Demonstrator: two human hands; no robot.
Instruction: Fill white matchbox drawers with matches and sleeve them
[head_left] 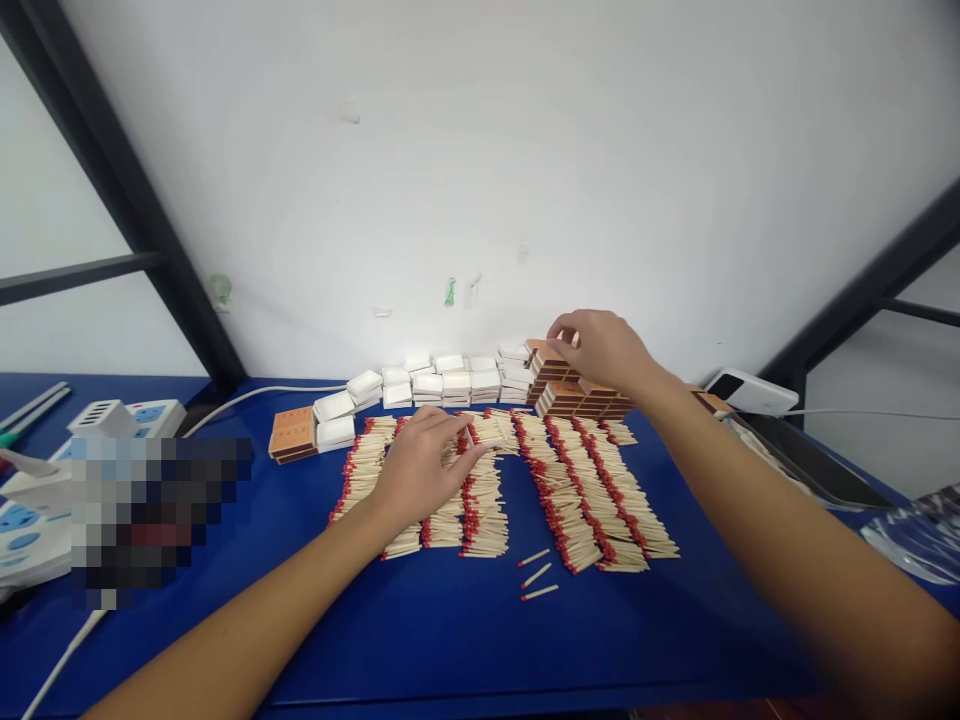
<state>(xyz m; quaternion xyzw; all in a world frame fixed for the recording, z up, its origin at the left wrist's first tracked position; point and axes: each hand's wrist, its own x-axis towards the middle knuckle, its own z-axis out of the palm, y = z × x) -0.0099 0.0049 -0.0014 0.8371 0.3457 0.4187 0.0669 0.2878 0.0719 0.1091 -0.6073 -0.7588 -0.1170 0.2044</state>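
My left hand (pixel 427 460) grips the edge of a small white matchbox tray (pixel 487 434) filled with matches, thumb on the near side and fingers on the far side. Beneath and around it lie long rows of red-tipped matches (pixel 480 515). To the right, my right hand (pixel 600 345) reaches to the stacked brown matchbox covers (pixel 574 398). Its thumb and fingers are curled onto a cover at the top of the stack (pixel 541 352). Part of that cover is hidden by the hand. More rows of matches (pixel 600 490) spread out below my right forearm.
White trays (pixel 442 385) are piled along the wall, beside orange matchboxes (pixel 292 432). Three loose matches (pixel 538 575) lie near the front of the blue table (pixel 420 640). Power strips (pixel 157 415) and cables are at left; a white power bank (pixel 754 390) is at right.
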